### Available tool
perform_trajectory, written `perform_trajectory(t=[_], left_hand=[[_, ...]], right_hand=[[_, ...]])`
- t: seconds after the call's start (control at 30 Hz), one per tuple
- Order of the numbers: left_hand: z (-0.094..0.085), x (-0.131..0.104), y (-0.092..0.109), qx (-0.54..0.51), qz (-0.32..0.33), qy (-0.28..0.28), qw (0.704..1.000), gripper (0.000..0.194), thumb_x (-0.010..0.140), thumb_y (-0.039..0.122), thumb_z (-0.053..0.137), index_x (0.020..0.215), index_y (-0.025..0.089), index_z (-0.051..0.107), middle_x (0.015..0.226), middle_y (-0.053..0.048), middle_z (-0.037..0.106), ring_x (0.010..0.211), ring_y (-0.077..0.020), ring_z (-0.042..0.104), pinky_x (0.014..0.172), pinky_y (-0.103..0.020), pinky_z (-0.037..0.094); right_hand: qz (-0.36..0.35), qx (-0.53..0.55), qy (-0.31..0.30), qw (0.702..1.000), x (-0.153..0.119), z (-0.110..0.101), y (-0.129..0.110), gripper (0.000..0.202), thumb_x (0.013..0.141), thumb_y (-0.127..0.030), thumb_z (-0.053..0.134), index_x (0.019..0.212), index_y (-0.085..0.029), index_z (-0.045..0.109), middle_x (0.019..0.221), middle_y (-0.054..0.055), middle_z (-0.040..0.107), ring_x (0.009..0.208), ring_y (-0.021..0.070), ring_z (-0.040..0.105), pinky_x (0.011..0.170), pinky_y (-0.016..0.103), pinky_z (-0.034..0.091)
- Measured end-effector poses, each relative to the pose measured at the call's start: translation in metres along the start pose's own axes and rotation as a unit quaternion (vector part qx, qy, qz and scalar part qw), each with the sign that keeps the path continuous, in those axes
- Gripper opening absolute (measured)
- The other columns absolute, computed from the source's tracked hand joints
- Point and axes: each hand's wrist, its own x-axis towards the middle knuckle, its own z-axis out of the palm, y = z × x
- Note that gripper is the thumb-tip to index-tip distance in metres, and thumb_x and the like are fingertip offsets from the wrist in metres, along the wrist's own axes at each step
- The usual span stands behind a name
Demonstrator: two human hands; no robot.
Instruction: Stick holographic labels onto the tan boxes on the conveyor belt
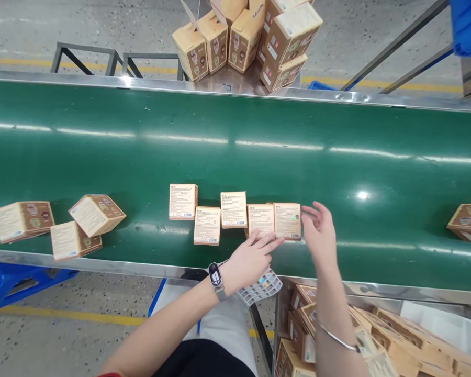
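Observation:
My left hand [255, 260] reaches over the front edge of the belt, its upper fingers stretched toward the boxes. A sheet of shiny stickers [264, 287] is held under its palm; the thumb is hidden. My right hand [321, 230] is open, fingers apart and slightly bent, beside the rightmost box [286, 222] of a group. That box has a small holographic sticker [295, 217] on its printed top. Left of it stand another box [261, 219], partly behind my left fingers, a box [233, 209], a lower box [207, 225] and a box [183, 201].
The boxes stand on a green conveyor belt [235, 120] with metal edges. Several tilted boxes [96, 214] lie to the left, and one box [469, 222] at far right. More boxes [284, 44] stand on a ledge beyond the belt. A bin of boxes [302, 324] is below right.

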Motion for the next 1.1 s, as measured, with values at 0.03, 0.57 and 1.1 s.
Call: perform_trajectory(t=[0.03,0.57,1.1], left_hand=[[-0.002,0.001,0.0,-0.005,0.003,0.009,1.0,0.023,0.095,0.019,0.052,0.088,0.017,0.073,0.154,-0.008,0.043,0.143,-0.0236,0.039,0.116,-0.046,0.033],[-0.049,-0.004,0.012,-0.283,-0.116,0.004,0.952,0.019,0.098,0.021,0.051,0.086,0.021,0.066,0.08,0.004,0.073,0.074,-0.0149,0.065,0.069,-0.027,0.039],[-0.057,0.078,0.057,-0.316,-0.186,0.034,0.93,0.015,0.097,0.023,0.057,0.088,0.022,0.069,0.085,0.006,0.076,0.077,-0.0132,0.065,0.078,-0.031,0.032]], right_hand=[[-0.052,-0.045,-0.057,0.996,0.003,-0.009,-0.001,0.065,0.075,-0.037,0.053,0.137,-0.022,0.042,0.132,0.017,0.057,0.122,0.0322,0.056,0.094,0.05,0.05],[-0.339,-0.211,-0.194,0.896,-0.016,-0.082,-0.017,0.032,0.097,-0.042,0.046,0.118,-0.023,0.061,0.114,0.012,0.069,0.106,0.0279,0.066,0.089,0.044,0.055],[-0.331,-0.085,-0.228,0.912,-0.024,-0.142,-0.009,0.024,0.1,-0.039,0.049,0.091,-0.023,0.065,0.084,0.003,0.071,0.07,0.015,0.069,0.058,0.023,0.055]])
